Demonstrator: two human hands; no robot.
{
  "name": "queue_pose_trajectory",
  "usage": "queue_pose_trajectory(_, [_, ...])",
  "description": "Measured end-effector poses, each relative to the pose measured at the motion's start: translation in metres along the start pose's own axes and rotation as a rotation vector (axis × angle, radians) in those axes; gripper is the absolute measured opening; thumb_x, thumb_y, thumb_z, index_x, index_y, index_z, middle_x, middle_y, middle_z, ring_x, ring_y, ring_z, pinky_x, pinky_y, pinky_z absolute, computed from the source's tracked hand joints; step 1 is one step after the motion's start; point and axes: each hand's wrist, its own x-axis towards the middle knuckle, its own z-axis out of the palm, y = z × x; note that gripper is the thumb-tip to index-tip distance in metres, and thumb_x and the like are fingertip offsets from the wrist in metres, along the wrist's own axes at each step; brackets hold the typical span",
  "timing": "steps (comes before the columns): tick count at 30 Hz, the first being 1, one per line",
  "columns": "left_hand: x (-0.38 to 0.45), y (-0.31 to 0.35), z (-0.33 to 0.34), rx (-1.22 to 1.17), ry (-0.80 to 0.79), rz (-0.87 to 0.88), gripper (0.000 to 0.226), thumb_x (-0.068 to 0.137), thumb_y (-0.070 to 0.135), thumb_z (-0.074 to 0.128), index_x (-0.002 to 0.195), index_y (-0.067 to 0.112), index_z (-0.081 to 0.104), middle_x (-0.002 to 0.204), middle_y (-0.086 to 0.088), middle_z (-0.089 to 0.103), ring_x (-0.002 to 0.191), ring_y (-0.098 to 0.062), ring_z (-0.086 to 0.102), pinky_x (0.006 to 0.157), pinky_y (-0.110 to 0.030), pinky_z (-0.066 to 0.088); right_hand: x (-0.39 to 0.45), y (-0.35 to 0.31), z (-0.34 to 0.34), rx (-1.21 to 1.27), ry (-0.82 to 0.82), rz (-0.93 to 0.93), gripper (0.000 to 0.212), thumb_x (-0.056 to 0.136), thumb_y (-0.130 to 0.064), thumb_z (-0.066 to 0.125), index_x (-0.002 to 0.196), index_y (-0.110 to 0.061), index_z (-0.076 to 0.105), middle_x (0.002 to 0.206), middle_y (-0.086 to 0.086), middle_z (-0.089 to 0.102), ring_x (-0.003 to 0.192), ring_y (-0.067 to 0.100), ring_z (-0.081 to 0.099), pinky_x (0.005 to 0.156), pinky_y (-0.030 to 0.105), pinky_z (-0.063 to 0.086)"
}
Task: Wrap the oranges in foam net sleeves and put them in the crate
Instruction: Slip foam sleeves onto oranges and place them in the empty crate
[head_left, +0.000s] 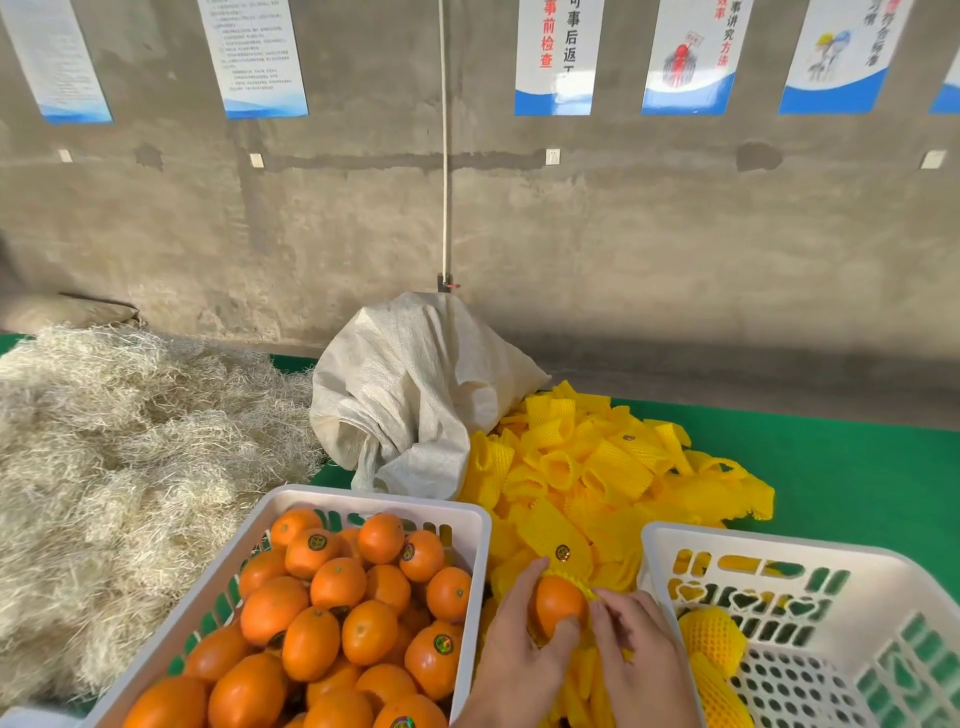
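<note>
The left hand (511, 654) cups an orange (557, 603) between thumb and curled fingers, held above the gap between the two white baskets. The right hand (641, 660), just right of the orange, pinches the edge of a yellow foam net sleeve (558, 545) whose open end touches the orange's far side; the fruit is mostly bare. Left of the orange stands the supply basket (384, 501), heaped with unwrapped oranges (322, 618), several bearing round stickers. Right of the orange is the crate (779, 545), holding two wrapped oranges (711, 639) against its near-left wall. Beyond the orange lies a loose pile of yellow sleeves (597, 462) on the green table (857, 478), with a white woven sack (410, 395) behind it. Far left of the orange spreads pale shredded straw (119, 447).
</note>
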Motion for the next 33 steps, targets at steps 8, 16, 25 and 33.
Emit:
queue_pose_trajectory(8, [0.0,0.002,-0.002,0.078,0.077,0.011,0.068,0.068,0.078,0.073,0.119,0.041,0.047,0.115,0.01,0.055,0.105,-0.006,0.061,0.088,-0.027,0.058,-0.003,-0.021,-0.011,-0.082,0.052,-0.356,0.014,0.095,-0.017,0.062,0.099,-0.012,0.074,0.094,-0.005,0.062,0.086,0.001,0.057,0.071,0.015,0.047])
queue_pose_trajectory(16, [-0.003,0.013,-0.009,-0.12,0.109,-0.1,0.04,0.092,0.049,0.067,0.126,0.038,0.049,0.11,0.005,0.066,0.082,-0.002,0.065,0.071,-0.022,0.056,-0.005,-0.028,-0.01,-0.192,-0.031,-0.218,0.02,0.094,-0.032,0.067,0.11,-0.021,0.066,0.108,-0.008,0.061,0.087,0.008,0.066,0.062,0.024,0.054])
queue_pose_trajectory(25, [-0.002,0.015,-0.006,-0.305,-0.065,-0.17,0.061,0.072,0.022,0.086,0.127,0.019,0.059,0.103,0.0,0.076,0.093,-0.017,0.075,0.077,-0.033,0.063,0.001,-0.018,-0.01,-0.28,-0.36,0.089,0.049,0.107,-0.026,0.041,0.156,-0.028,0.031,0.154,-0.009,0.044,0.136,0.012,0.048,0.108,0.022,0.037])
queue_pose_trajectory(33, [-0.007,0.021,-0.011,-0.243,0.163,-0.068,0.042,0.078,0.035,0.083,0.112,0.023,0.06,0.091,-0.002,0.074,0.072,-0.006,0.069,0.058,-0.02,0.054,-0.008,-0.025,-0.011,-0.269,-0.019,-0.234,0.01,0.085,-0.021,0.068,0.086,-0.012,0.072,0.063,-0.003,0.062,0.051,0.012,0.051,0.047,0.021,0.039])
